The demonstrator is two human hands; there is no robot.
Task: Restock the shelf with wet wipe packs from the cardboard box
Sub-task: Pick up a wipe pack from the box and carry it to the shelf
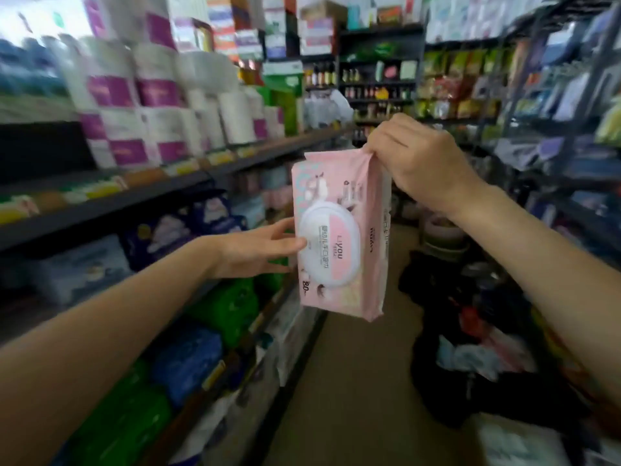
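Dark shelf [111, 200] with stacked tissue rolls [141, 105]; green packs [228, 307] below.

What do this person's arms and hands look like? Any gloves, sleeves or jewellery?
Both forearms are bare as far as the picture shows, with no sleeve in view. The left hand and the right hand wear no gloves, and no watch, bracelet or ring is visible on either.

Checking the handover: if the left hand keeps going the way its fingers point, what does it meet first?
The pink wet wipe pack: the left hand points right, its fingertips already at the pack's white lid, while the right hand pinches the top edge.
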